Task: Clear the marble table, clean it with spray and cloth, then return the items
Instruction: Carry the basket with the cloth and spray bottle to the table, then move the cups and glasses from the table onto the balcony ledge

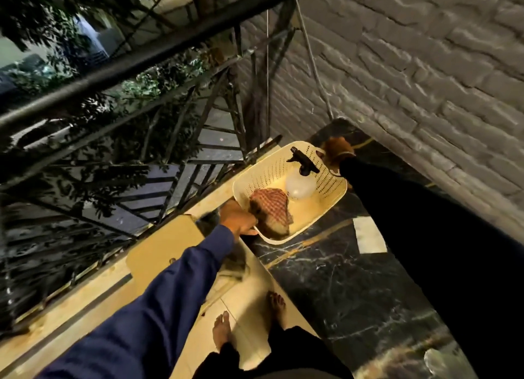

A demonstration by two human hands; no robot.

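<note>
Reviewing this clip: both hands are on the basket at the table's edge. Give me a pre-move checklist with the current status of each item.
1. Left hand grip on the near rim of the cream basket: ok.
2. Right hand grip on the far rim: ok, though fingers are partly hidden.
3. Spray bottle upright inside basket: ok.
4. Checked cloth fully inside basket: ok.
5. Basket supported by the marble table: cannot tell; it sits at the edge and may overhang.
6. Rest of table cleared: not ok, a white paper lies on it.
</note>
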